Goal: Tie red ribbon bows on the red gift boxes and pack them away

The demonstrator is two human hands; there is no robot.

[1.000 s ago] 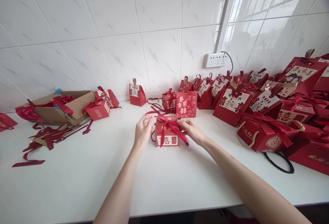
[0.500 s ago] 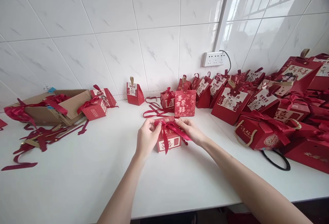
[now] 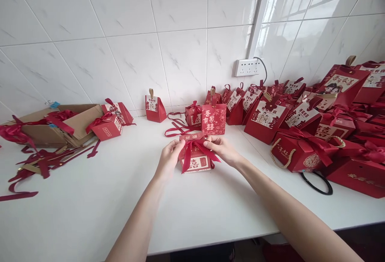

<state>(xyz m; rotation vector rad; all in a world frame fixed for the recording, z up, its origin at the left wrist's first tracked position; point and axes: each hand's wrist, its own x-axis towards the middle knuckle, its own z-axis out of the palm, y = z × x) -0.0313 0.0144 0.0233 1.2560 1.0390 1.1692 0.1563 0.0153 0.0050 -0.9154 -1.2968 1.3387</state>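
A small red gift box with a white front panel and red lettering rests on the white table in front of me. Across its top lies a red ribbon tied in a bow, its tails hanging over the front and right side. My left hand pinches the bow's left loop between thumb and fingers. On the opposite side, my right hand has its thumb and forefinger closed on the right loop. The fingers partly hide both loops.
Many red boxes crowd the right side. Behind my hands stands a patterned red box beside loose ribbon. To the left are a cardboard box holding ribbons, and a red box. A socket strip sits on the tiled wall.
The bow's front tail has swung left and lies flatter over the box front. Both hands keep their grip on the loops. The whole view has shifted slightly.
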